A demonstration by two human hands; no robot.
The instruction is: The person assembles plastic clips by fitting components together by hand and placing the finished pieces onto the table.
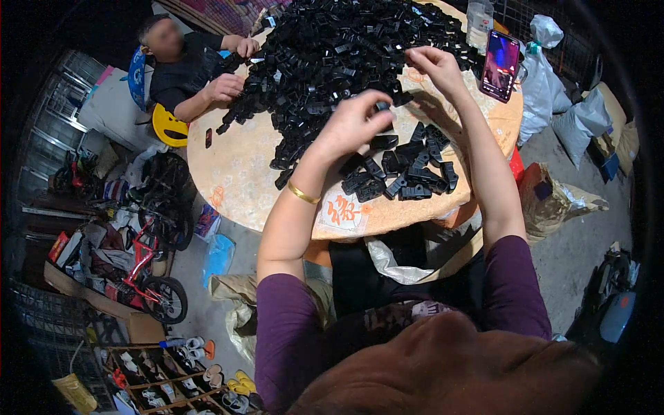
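Note:
A large heap of small black plastic pieces [332, 48] covers the far part of the round table [242, 173]. My left hand [353, 124], with a gold bangle at its wrist, is over the heap's near edge. Its thumb and fingers curl around a small dark piece [382, 106], mostly hidden by the fingers. To the right, my right hand [437, 68] is at the heap's right edge, fingertips pinched together; what they hold, if anything, is too small to tell. A smaller group of black plastic pieces [408, 166] lies nearest me, below both hands.
Across the table at the left sits another person [187, 76], hands at the heap's edge. A lit phone [501, 66] stands upright at the right, by a clear plastic container [479, 21]. White sacks [546, 90] stand beyond it. A red bicycle [145, 263] is on the left floor.

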